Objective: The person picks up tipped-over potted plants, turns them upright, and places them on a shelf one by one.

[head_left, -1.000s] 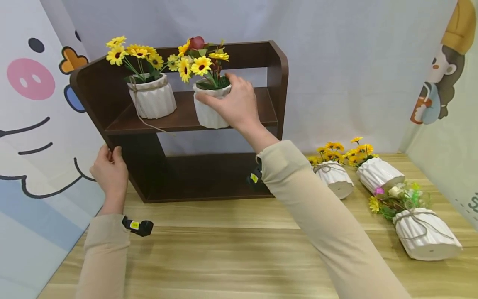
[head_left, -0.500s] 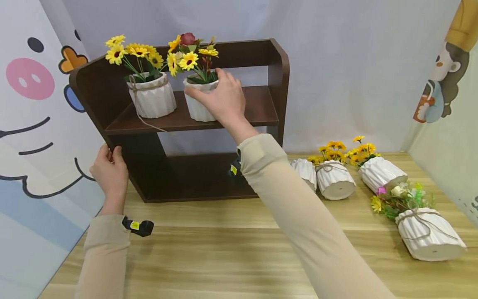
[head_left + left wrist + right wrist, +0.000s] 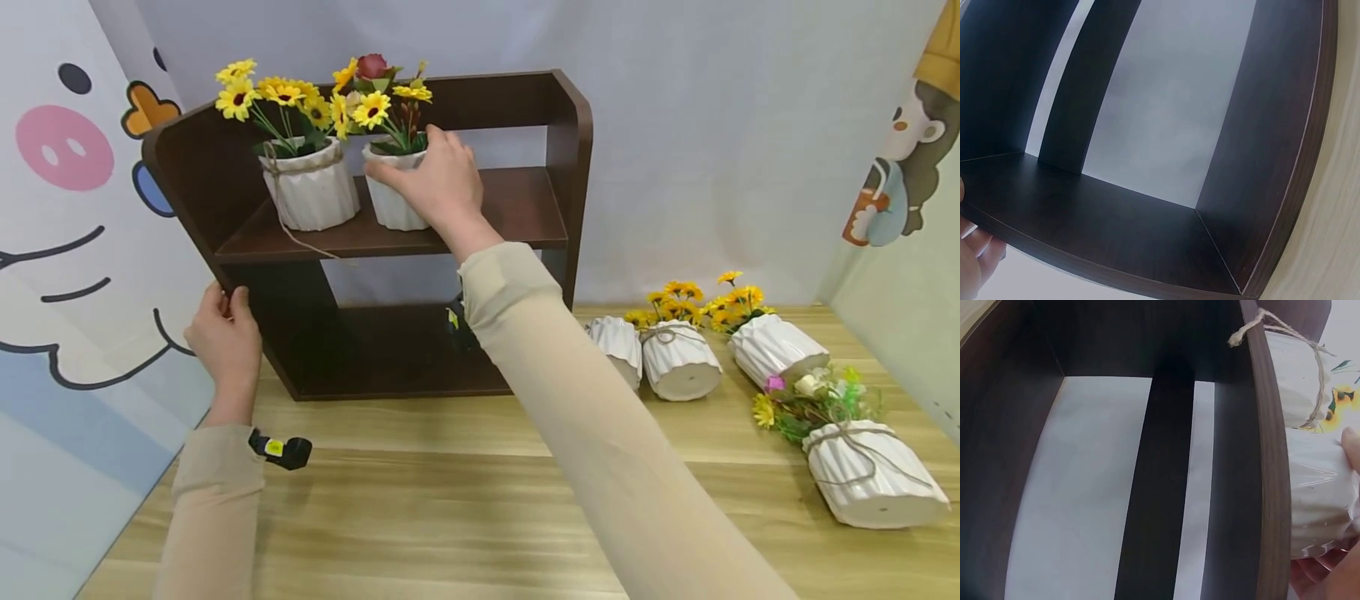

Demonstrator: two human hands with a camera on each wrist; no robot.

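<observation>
White ribbed pot [image 3: 393,200], filled with yellow flowers [image 3: 371,110] and a dark red bloom [image 3: 372,67], stands upright on the upper board [image 3: 521,204] of a brown shelf unit [image 3: 573,142], between the thumb and curled fingers of the right hand [image 3: 444,183]. Just beside it is a twine-tied pot [image 3: 315,196] of yellow flowers. The left hand [image 3: 227,337] grips the unit's side edge.

The right hand [image 3: 442,183] obscures part of a flowerpot [image 3: 393,204] on the shelf [image 3: 525,204], whose lower corner a sleeve [image 3: 573,358] hides.
</observation>
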